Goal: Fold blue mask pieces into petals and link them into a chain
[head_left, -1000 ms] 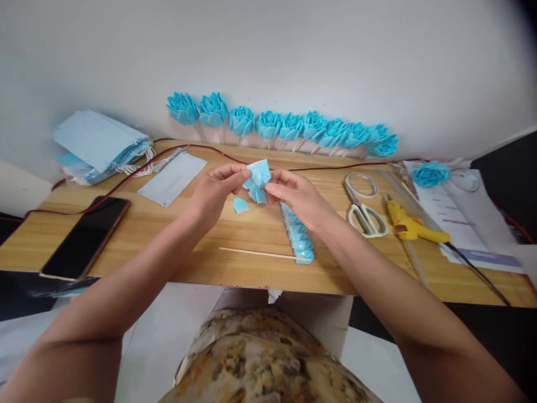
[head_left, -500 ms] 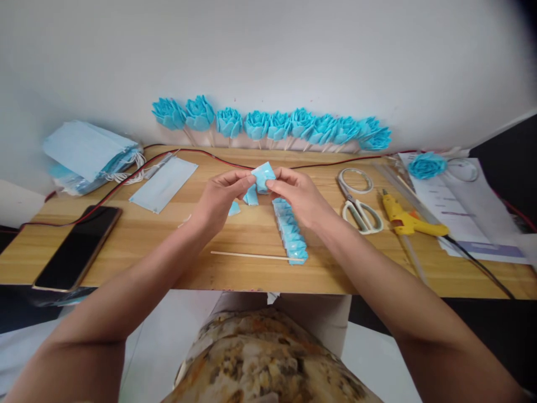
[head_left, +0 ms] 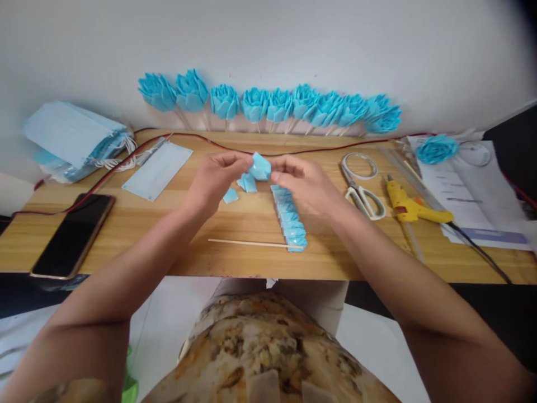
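Note:
Over the middle of the table, a small light-blue petal-shaped piece (head_left: 260,167) is held up between my hands. My left hand (head_left: 220,176) pinches its left edge between thumb and fingers. The thumb and forefinger of my right hand (head_left: 300,180) close on its right edge. Below lie a few loose blue pieces (head_left: 248,182) and a small blue scrap (head_left: 230,195). An overlapping row of folded blue petals (head_left: 289,218) runs toward the table's front edge, under my right hand. A thin wooden stick (head_left: 251,243) lies with its right end across the row's near end.
Several blue flowers on sticks (head_left: 260,105) lean along the wall. Masks (head_left: 75,137), a single flat mask (head_left: 158,169) and a phone (head_left: 73,235) lie left. Scissors (head_left: 363,196), a yellow glue gun (head_left: 413,208), papers (head_left: 470,196) and another blue flower (head_left: 437,149) are right. A cable (head_left: 201,137) crosses behind.
The blue piece has turned between my fingers, and its edges now look folded in. My right hand has shifted slightly right. The whole view has tilted a little.

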### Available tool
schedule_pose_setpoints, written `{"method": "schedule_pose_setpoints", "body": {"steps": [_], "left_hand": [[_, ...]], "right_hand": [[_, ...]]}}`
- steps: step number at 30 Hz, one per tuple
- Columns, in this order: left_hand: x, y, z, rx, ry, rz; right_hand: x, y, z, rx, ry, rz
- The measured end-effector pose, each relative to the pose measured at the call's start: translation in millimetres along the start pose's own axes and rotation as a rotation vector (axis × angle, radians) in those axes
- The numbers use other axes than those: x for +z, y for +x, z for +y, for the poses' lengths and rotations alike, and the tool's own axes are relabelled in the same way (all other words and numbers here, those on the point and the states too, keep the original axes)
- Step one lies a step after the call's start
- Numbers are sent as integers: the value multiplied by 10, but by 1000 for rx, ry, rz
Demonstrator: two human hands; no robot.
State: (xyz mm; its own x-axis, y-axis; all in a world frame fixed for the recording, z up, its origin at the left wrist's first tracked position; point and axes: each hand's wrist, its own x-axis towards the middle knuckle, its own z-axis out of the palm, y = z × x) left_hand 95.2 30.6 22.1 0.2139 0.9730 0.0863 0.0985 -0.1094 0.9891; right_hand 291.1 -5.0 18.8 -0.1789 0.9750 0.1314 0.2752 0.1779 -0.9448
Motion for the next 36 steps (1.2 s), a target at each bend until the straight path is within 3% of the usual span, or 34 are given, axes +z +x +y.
{"method": "schedule_pose_setpoints", "body": {"steps": [4,10,13,15,19,22,25,31,36], "left_hand": [[-95,85,-51,26,0,138],[-209,131,-195,121,-149,92],[-241,114,-270,93,-185,107],[-256,100,-304,69,-207,115],[-260,71,-328,25,-257,93],[-241,49,-329,-6,-283,61],[-220,28,-331,-14,-279,25],[-193,9,-352,-31,-255,29],[-179,7,-372,-43,-222,27]], "right_hand": [[50,-212,-58,-83,-185,78],[588,-559,6,-338,-810,-418],[830,-666,56,-408,-964,-453],[872,-719,43,-450,-963,-441],[661,-751,-72,-350,-637,-247],[402,-657,-121,-175,-382,-79],[216,-507,-69,-54,-291,73],[99,-365,131,5,-280,144],[98,-391,160,12,-255,145]]}}
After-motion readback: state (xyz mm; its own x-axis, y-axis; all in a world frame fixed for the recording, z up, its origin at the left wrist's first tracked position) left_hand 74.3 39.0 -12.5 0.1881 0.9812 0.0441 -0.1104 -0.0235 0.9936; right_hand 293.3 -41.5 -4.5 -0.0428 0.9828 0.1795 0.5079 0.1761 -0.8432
